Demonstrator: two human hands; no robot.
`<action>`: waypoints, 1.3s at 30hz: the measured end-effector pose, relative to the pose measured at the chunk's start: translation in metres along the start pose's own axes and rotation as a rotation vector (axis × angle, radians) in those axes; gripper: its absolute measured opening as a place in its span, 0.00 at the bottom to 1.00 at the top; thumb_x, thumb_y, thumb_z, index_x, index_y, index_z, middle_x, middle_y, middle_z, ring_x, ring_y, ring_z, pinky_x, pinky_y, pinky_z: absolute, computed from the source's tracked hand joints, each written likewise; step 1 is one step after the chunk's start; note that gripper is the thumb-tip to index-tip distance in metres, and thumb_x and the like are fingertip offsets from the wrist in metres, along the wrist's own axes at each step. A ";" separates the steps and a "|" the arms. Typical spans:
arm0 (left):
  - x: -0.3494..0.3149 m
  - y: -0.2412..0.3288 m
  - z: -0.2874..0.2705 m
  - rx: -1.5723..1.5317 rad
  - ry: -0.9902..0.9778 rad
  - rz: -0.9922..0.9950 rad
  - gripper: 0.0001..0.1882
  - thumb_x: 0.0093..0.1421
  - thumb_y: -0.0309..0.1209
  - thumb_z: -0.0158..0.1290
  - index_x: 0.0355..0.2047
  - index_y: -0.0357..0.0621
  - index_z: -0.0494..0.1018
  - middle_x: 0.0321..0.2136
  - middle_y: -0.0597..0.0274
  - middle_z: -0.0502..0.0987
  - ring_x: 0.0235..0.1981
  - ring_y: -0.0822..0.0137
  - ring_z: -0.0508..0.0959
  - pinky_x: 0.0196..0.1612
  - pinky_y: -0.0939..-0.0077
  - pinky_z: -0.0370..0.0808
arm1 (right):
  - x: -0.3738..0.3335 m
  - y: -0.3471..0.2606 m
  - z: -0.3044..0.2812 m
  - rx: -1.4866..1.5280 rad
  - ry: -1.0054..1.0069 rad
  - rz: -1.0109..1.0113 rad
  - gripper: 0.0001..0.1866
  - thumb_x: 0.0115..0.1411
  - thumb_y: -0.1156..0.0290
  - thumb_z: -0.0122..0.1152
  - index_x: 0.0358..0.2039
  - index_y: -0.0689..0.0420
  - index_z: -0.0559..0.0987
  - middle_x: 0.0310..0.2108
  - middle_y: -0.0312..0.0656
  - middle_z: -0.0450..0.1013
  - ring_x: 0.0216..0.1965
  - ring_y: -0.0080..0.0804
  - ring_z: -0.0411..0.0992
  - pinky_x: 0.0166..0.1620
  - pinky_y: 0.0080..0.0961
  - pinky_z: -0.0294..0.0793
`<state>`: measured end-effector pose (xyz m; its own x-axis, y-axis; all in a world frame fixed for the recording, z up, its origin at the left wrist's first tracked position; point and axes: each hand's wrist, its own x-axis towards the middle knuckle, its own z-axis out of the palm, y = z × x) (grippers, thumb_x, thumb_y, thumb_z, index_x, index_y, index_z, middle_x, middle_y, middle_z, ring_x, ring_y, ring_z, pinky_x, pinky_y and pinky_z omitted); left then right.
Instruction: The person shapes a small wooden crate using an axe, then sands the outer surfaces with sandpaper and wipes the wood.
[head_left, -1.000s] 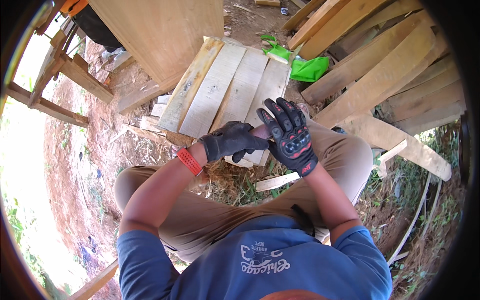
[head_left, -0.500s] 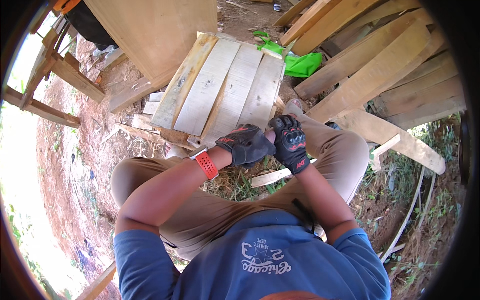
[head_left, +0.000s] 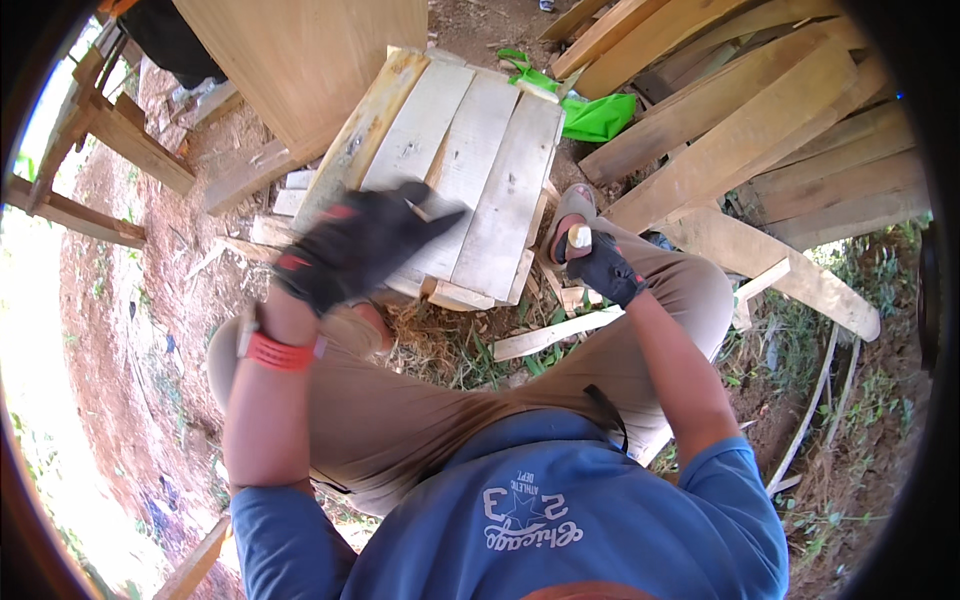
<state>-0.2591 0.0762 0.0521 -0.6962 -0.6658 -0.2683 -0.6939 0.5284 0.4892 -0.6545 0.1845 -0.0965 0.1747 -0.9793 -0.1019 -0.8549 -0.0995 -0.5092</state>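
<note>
My left hand (head_left: 365,245), in a black glove with red marks, is raised over the left part of a low stand of pale wooden slats (head_left: 505,180). It is smeared by motion, but the thumb and fingers are spread and nothing shows between them. To the right of the stand, above my right knee, my right hand (head_left: 604,268) is closed in a dark glove. A pale tip (head_left: 579,237) sticks up from it; whether this is a bare thumb or a small object I cannot tell. The inside of that hand is hidden.
Long planks (head_left: 740,130) lean in a pile at the right. A bright green bag (head_left: 598,118) lies behind the stand, and a large wooden panel (head_left: 310,60) stands at the back left. Thin wood strips (head_left: 555,334) lie on the grass between my legs.
My hands were together at the stand's near edge and have come apart. The left has swung left and up over the slats; the right has moved slightly right, toward my knee.
</note>
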 end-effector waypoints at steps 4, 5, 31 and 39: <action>-0.006 -0.096 0.006 0.127 0.374 -0.499 0.29 0.71 0.48 0.54 0.63 0.40 0.73 0.49 0.46 0.82 0.55 0.51 0.81 0.58 0.60 0.77 | 0.014 0.035 0.041 -0.208 -0.113 -0.254 0.06 0.50 0.68 0.69 0.26 0.54 0.80 0.27 0.49 0.79 0.30 0.51 0.78 0.37 0.45 0.77; -0.006 -0.093 -0.004 0.269 0.322 -0.623 0.36 0.69 0.57 0.55 0.61 0.36 0.74 0.50 0.41 0.82 0.55 0.48 0.82 0.58 0.56 0.76 | 0.016 0.030 0.044 -0.131 -0.124 -0.241 0.06 0.50 0.68 0.68 0.26 0.54 0.80 0.27 0.49 0.79 0.31 0.51 0.78 0.38 0.45 0.77; 0.051 -0.121 0.024 0.125 -0.007 -0.720 0.46 0.61 0.68 0.54 0.60 0.35 0.77 0.55 0.43 0.81 0.57 0.47 0.81 0.62 0.56 0.76 | 0.025 -0.030 0.038 0.097 -0.034 0.185 0.10 0.59 0.64 0.62 0.36 0.56 0.79 0.27 0.52 0.78 0.33 0.51 0.79 0.40 0.48 0.75; 0.058 -0.127 0.027 0.215 -0.019 -0.725 0.52 0.60 0.75 0.50 0.61 0.36 0.76 0.56 0.43 0.80 0.58 0.46 0.80 0.63 0.56 0.75 | 0.018 -0.011 0.048 0.073 -0.009 0.157 0.12 0.54 0.67 0.63 0.37 0.57 0.77 0.33 0.54 0.77 0.38 0.61 0.76 0.42 0.51 0.74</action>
<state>-0.2160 -0.0150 -0.0481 -0.0536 -0.8774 -0.4767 -0.9985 0.0541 0.0127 -0.6187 0.1769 -0.1339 0.0466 -0.9803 -0.1921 -0.8341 0.0676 -0.5474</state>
